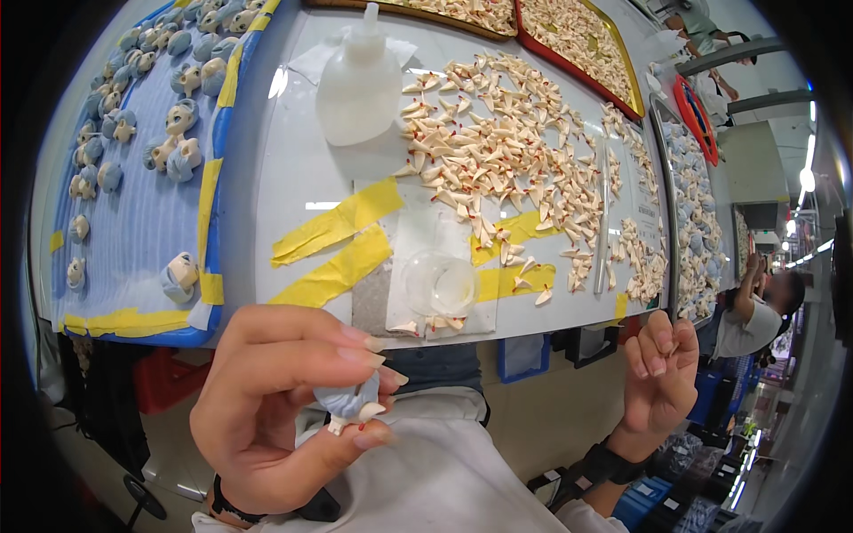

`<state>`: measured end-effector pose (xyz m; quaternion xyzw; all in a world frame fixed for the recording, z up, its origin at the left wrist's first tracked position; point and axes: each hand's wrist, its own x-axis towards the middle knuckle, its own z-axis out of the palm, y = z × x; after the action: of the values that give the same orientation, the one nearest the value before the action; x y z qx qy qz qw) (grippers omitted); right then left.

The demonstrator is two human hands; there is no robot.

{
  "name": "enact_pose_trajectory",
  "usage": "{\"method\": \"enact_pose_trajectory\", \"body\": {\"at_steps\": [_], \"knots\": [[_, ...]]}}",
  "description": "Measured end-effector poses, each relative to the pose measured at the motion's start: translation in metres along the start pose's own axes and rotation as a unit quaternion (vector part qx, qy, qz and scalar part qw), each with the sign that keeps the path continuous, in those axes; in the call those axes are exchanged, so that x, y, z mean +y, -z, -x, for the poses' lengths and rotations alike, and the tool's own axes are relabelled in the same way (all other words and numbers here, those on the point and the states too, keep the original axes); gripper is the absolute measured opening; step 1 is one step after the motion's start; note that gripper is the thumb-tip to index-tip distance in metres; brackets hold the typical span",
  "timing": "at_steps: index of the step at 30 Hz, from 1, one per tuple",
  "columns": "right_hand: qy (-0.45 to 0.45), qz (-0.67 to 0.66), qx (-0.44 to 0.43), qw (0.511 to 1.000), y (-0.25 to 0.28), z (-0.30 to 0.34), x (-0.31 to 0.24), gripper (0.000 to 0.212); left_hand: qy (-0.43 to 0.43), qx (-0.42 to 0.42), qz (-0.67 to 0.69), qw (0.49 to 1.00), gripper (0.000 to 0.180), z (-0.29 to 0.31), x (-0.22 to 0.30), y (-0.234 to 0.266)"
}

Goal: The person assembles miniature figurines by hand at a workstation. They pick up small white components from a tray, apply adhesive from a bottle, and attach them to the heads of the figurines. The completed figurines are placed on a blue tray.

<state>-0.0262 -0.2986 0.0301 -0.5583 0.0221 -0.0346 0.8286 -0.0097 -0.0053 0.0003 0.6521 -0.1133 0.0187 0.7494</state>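
Close to the front of the table, my left hand (258, 391) pinches a small doll head (346, 401) with light blue hair between thumb and fingers. A cream pointed piece with a bit of red shows at its lower right; fingers cover much of the rest. At the right, my right hand (659, 382) is raised with fingers curled and thumb pressed in; a tiny sliver shows at the fingertips, too small to name. Between the hands stands a small clear cup (442, 284). Beyond it spreads a pile of cream pointed pieces (506, 147) with red ends.
A blue tray (213, 191) at the left carries several blue-haired doll heads (180, 277). A translucent squeeze bottle (359, 93) stands behind the yellow tape strips (338, 222). Trays of more pieces (582, 49) line the back. Another person (755, 311) sits at the far right.
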Motion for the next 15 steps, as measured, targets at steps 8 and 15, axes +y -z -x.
{"method": "enact_pose_trajectory", "body": {"at_steps": [8,15], "knots": [[0.079,0.176,0.023,0.981,-0.019,-0.01,0.005,0.026,0.002,0.008,0.01,1.0,0.04,0.0,-0.001,0.003],[0.162,0.266,0.016,0.95,-0.052,-0.04,0.01,0.028,0.027,0.078,0.112,0.99,0.04,0.003,0.004,0.002]]}}
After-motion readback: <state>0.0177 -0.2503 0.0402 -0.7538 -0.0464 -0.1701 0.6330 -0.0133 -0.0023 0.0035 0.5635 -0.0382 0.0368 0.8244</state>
